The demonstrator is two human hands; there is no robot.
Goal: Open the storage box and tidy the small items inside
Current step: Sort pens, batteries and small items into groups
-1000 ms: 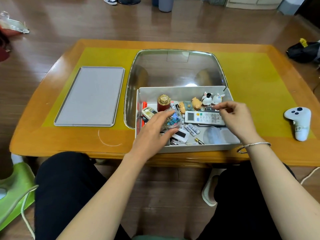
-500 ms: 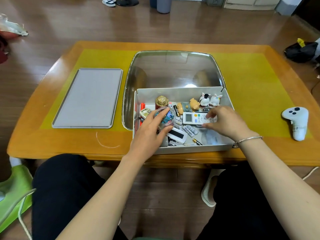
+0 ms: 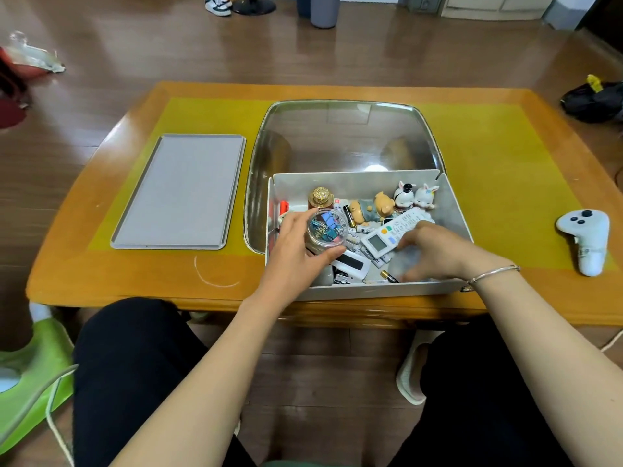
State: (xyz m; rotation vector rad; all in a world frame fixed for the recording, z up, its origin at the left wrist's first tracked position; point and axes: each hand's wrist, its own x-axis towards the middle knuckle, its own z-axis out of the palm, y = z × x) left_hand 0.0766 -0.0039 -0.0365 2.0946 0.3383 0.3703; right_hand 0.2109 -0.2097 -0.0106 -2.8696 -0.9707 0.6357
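Observation:
The white storage box [image 3: 451,210] stands open at the table's near edge, full of small items. Its grey lid [image 3: 182,190] lies flat to the left. My left hand [image 3: 296,251] grips a clear round jar of coloured binder clips [image 3: 326,230] over the box's left half. My right hand [image 3: 435,252] holds the near end of a white remote control [image 3: 392,234], which lies slanted across the box. Small animal figurines [image 3: 397,203], a gold-capped bottle [image 3: 321,197], batteries and a white device with a black stripe [image 3: 350,264] lie in the box.
A shiny metal tray [image 3: 337,136] sits behind and partly under the box. A white game controller [image 3: 586,241] lies at the table's right. A yellow mat [image 3: 505,183] covers the wooden table. My knees are below the near edge.
My left hand has lifted the clip jar slightly and holds it more from the side. My right hand has turned the remote from level to slanted, its far end swung toward the figurines.

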